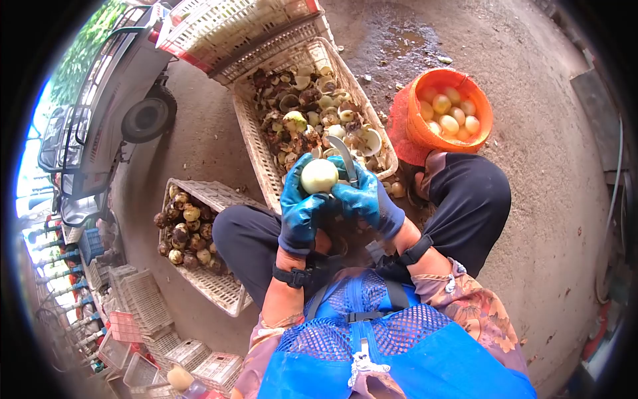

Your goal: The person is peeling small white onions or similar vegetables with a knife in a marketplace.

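Note:
My left hand (300, 207), in a blue rubber glove, is wrapped round a smooth, pale peeled onion (319, 176). A knife with a curved blade (344, 158) is gripped in my right hand (367, 201), also gloved in blue; its blade points up and away, just right of the onion. Both hands are close together over the near end of a white plastic crate (256, 156) heaped with peelings (302, 120), cup-shaped pale layers and brown skins. Part of the knife handle is hidden by my right fingers.
At the right stands an orange bucket (413, 126) of peeled onions (450, 124). Left of my knee, a tilted crate (229, 292) holds unpeeled brown onions (189, 229). Stacked crates (239, 30) rise behind the peelings. A three-wheeled vehicle (109, 106) and more crates (143, 299) are farther left.

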`<act>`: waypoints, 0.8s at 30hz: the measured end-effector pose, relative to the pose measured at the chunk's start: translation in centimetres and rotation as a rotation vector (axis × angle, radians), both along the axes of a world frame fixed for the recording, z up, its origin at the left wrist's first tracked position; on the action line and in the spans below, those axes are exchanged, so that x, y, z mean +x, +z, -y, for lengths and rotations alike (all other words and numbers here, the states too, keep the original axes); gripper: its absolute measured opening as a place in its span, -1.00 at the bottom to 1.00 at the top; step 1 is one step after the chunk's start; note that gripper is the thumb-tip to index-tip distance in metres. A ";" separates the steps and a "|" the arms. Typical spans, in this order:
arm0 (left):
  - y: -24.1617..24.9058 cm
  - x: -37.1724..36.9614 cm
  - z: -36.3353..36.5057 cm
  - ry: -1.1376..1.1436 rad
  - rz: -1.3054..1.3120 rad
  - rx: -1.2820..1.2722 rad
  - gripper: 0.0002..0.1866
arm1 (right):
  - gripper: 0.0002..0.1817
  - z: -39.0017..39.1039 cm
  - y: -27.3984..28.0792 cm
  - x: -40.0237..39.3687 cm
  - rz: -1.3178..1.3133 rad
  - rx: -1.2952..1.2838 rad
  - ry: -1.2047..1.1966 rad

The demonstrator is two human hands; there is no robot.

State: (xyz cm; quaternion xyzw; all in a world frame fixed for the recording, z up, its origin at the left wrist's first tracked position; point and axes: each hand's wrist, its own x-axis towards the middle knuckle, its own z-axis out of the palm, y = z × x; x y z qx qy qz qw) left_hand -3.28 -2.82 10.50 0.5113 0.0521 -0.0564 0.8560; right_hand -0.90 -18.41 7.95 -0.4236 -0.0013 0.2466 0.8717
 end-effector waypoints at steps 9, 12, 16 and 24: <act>-0.3 -0.2 -0.2 -0.106 -0.080 -0.409 -0.19 | -0.49 -1.1 -1.1 -0.5 0.495 -0.323 -0.218; -0.9 -0.1 -0.8 -0.080 -0.102 -0.304 -0.27 | -0.47 -1.1 0.2 -1.0 0.424 -0.271 -0.144; -1.6 -0.4 -1.1 -0.049 -0.098 -0.303 -0.42 | -0.46 -0.2 -0.3 -0.5 0.661 -0.710 -0.251; -1.9 -0.3 -1.3 -0.025 -0.088 -0.163 -0.44 | -0.47 1.0 0.3 -0.6 1.048 -1.277 -0.077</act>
